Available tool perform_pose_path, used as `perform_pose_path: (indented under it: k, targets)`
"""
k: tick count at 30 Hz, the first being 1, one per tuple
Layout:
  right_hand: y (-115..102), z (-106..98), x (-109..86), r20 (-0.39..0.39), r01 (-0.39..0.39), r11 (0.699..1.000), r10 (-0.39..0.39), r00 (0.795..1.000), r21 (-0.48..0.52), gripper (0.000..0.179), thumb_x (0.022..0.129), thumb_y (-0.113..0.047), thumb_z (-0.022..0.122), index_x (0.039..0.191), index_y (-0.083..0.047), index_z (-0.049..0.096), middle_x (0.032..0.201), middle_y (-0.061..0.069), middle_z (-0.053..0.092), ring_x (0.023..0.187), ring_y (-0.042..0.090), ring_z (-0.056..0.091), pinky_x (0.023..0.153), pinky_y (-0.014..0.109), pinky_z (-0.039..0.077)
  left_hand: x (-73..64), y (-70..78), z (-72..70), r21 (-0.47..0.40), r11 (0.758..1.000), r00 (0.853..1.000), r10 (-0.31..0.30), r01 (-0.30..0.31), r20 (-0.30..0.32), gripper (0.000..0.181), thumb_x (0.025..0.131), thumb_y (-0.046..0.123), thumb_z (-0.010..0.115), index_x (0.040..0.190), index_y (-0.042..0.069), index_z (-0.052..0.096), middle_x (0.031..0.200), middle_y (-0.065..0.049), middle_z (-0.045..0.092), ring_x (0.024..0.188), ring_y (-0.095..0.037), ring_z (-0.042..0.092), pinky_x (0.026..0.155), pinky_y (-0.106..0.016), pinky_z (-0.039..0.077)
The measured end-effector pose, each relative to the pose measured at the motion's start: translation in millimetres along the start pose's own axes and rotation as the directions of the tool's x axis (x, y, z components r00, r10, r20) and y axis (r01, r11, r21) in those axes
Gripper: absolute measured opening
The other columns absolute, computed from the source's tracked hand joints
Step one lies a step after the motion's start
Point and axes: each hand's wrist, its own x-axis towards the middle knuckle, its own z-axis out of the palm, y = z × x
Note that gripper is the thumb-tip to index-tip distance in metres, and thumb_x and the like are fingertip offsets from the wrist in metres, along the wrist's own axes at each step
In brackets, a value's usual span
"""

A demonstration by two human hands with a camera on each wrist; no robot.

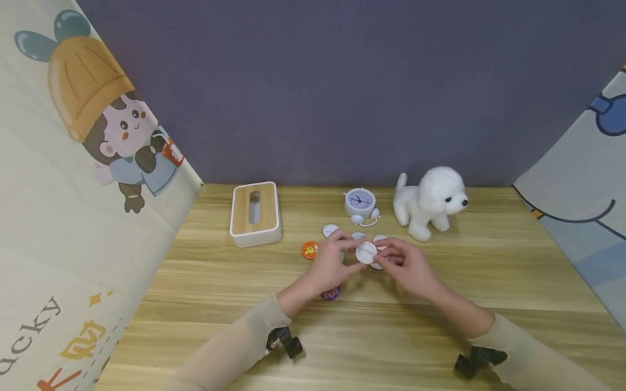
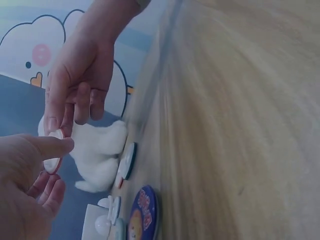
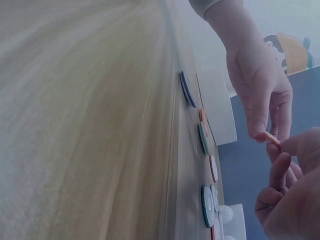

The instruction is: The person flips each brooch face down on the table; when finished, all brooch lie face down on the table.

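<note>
Left hand, right hand — pinching one badge | wood-grain tabletop beneath | dark wall behind — cartoon panels flanking

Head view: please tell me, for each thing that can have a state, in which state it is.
Held badge: raised, back toward the head camera; whether its pin is fastened, cannot tell
Left hand: pinching the held badge
Right hand: pinching it too
Orange badge: printed side up
Purple badge: printed side up, partly hidden
White-backed badges: back up, some partly hidden
Alarm clock: lying, dial up
Tissue box: lid on
Plush dog: upright
</note>
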Motion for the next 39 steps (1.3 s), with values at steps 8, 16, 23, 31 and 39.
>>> perform_pose_path:
  k: [8, 16, 23, 31, 39]
  targets:
    - [2.4, -2.9, 1.6, 0.044, 0.019, 0.999, -0.018, 0.999, -0.034, 0.035, 0.095, 0.002, 0.075, 0.129, 0.006, 0.066, 0.092, 0.021, 0.077, 0.051, 0.002, 0.052, 0.041, 0.020, 0.041, 2.0, 2.2, -3.0, 0.028, 0.999, 1.000, -0.019, 0.019, 0.014, 0.048, 0.082, 0.014, 0.093, 0.127, 0.005, 0.077, 0.117, -0.008, 0.074, 0.097, -0.019, 0.072, 0.087, -0.032, 0.064]
    - [8.0, -1.2, 0.1, 0.109, 0.031, 0.950, 0.004, 0.994, -0.310, 0.043, 0.084, -0.009, 0.089, 0.122, -0.004, 0.072, 0.083, 0.005, 0.072, 0.048, -0.001, 0.046, 0.042, 0.021, 0.040, -1.1, -3.7, 1.4, 0.074, 0.994, 0.984, -0.085, 0.074, 0.155, 0.042, 0.082, 0.015, 0.093, 0.122, 0.007, 0.080, 0.106, -0.007, 0.073, 0.097, -0.021, 0.070, 0.087, -0.029, 0.061]
    - [13.4, 2.0, 0.2, 0.147, 0.038, 0.904, 0.027, 0.989, -0.426, 0.040, 0.080, -0.016, 0.092, 0.115, -0.006, 0.075, 0.086, 0.001, 0.074, 0.051, -0.001, 0.047, 0.046, 0.022, 0.043, -1.7, -9.5, 7.5, 0.091, 0.993, 0.970, -0.092, 0.073, 0.227, 0.038, 0.082, 0.014, 0.092, 0.118, 0.006, 0.081, 0.102, -0.006, 0.073, 0.092, -0.015, 0.070, 0.082, -0.017, 0.058]
    - [21.5, 7.7, 3.5, 0.195, 0.157, 0.838, -0.061, 0.979, -0.523, 0.035, 0.079, -0.019, 0.092, 0.109, -0.011, 0.076, 0.092, -0.005, 0.076, 0.080, 0.010, 0.070, 0.073, 0.030, 0.059, -1.6, -16.0, 12.5, 0.168, 0.986, 0.968, -0.060, 0.018, 0.246, 0.034, 0.083, 0.017, 0.090, 0.116, 0.010, 0.082, 0.100, -0.005, 0.077, 0.091, -0.019, 0.071, 0.074, -0.012, 0.048]
    - [19.2, 10.2, 4.1, 0.216, 0.176, 0.819, -0.065, 0.974, -0.547, 0.032, 0.079, -0.018, 0.092, 0.105, -0.012, 0.076, 0.088, -0.007, 0.073, 0.084, 0.013, 0.070, 0.077, 0.031, 0.059, -2.3, -16.5, 16.7, 0.160, 0.987, 0.966, -0.037, -0.004, 0.256, 0.027, 0.083, 0.011, 0.090, 0.109, 0.008, 0.083, 0.093, -0.007, 0.076, 0.087, -0.019, 0.070, 0.071, -0.012, 0.048]
